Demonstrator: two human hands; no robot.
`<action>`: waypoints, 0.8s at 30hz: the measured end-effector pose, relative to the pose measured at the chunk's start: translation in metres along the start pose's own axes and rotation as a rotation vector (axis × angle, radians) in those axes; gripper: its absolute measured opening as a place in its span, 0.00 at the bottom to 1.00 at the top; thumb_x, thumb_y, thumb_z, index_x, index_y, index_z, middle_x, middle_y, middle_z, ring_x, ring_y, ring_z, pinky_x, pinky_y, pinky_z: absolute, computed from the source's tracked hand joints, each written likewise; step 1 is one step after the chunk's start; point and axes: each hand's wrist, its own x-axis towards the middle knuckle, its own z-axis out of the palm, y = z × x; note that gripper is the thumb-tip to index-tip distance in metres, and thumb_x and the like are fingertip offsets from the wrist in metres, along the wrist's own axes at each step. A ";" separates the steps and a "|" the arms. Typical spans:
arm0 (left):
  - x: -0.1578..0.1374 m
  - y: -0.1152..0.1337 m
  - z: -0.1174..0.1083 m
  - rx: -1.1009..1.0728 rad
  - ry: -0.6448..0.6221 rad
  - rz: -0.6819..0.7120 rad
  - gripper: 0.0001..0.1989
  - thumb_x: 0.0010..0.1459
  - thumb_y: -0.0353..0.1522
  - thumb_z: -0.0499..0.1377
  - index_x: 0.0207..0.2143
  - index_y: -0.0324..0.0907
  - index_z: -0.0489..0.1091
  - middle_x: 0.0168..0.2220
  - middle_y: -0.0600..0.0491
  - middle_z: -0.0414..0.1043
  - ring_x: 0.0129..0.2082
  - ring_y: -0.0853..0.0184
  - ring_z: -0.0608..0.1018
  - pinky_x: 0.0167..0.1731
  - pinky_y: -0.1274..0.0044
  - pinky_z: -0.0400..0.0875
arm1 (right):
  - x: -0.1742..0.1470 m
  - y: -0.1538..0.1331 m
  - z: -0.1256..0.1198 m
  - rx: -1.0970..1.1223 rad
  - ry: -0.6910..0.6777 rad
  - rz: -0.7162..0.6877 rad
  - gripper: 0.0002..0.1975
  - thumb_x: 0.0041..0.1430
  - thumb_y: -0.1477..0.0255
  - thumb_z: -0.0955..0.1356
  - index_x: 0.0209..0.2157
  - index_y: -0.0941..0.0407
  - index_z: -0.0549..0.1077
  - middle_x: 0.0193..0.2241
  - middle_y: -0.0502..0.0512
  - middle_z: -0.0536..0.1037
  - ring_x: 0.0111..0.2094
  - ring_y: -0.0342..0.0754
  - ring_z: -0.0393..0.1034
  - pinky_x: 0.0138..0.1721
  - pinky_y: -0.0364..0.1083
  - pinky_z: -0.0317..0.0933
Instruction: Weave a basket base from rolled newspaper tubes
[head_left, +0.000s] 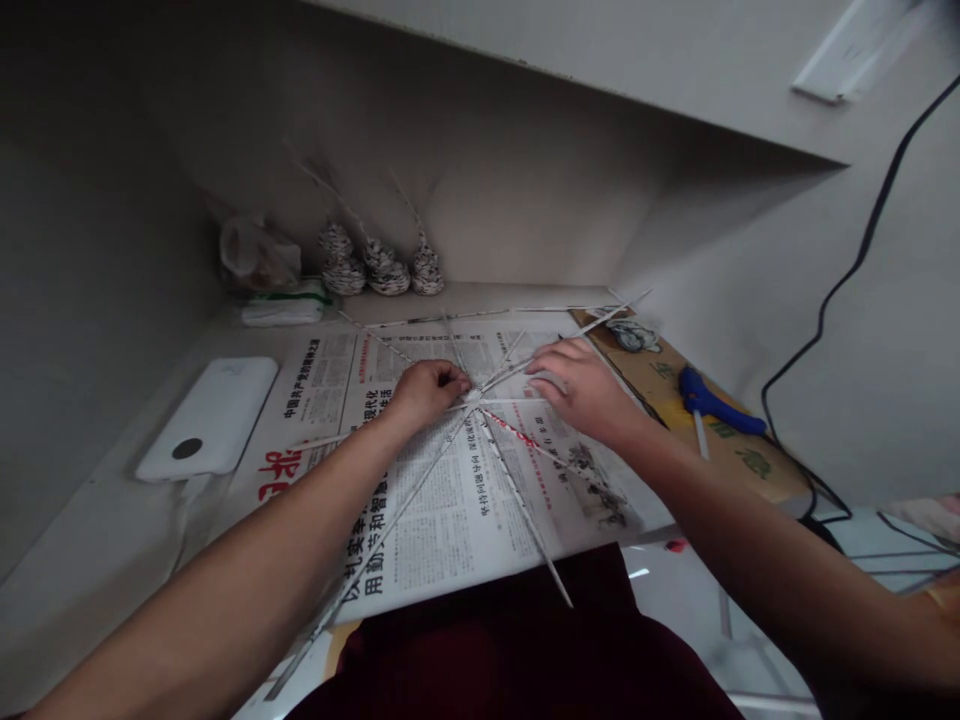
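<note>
Thin rolled-paper sticks [514,475] cross at one centre and fan out in a star over a newspaper [427,545]. My left hand [429,395] is closed at the left of that crossing, thumb and fingers pinching a paper stick close to the centre. To the right, my right hand [574,385] has its thumb and fingers around a stick that slants up to the right. One stick has red printing on it and points down to the right. The fingertips partly cover the sticks they touch.
Woven paper gourd shapes [388,268] stand by the back wall, beside a plastic bag [259,255] and a tissue pack [285,303]. A white power bank [214,415] with a cable lies left. On cardboard [757,475] at right rests a blue glue gun [716,400]; a black cord [821,300] hangs nearby.
</note>
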 end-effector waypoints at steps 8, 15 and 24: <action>-0.001 0.010 0.005 0.154 0.096 0.204 0.09 0.54 0.30 0.57 0.35 0.40 0.78 0.37 0.48 0.78 0.39 0.62 0.77 0.44 0.73 0.68 | -0.105 0.072 -0.053 -0.273 -0.075 0.675 0.13 0.60 0.67 0.62 0.34 0.56 0.77 0.33 0.59 0.79 0.33 0.54 0.72 0.34 0.48 0.59; 0.002 -0.001 0.012 0.093 0.032 0.125 0.13 0.56 0.34 0.55 0.37 0.41 0.78 0.39 0.48 0.79 0.40 0.61 0.78 0.44 0.71 0.68 | -0.157 0.099 -0.061 -0.269 -0.192 1.036 0.13 0.56 0.63 0.65 0.37 0.56 0.74 0.31 0.58 0.78 0.33 0.54 0.72 0.32 0.48 0.60; 0.014 0.003 0.005 -0.071 -0.074 -0.071 0.09 0.46 0.32 0.62 0.31 0.40 0.78 0.31 0.51 0.80 0.32 0.65 0.78 0.36 0.76 0.69 | -0.157 0.111 -0.064 -0.416 -0.143 0.981 0.18 0.59 0.68 0.63 0.48 0.63 0.70 0.42 0.73 0.76 0.44 0.61 0.70 0.38 0.52 0.59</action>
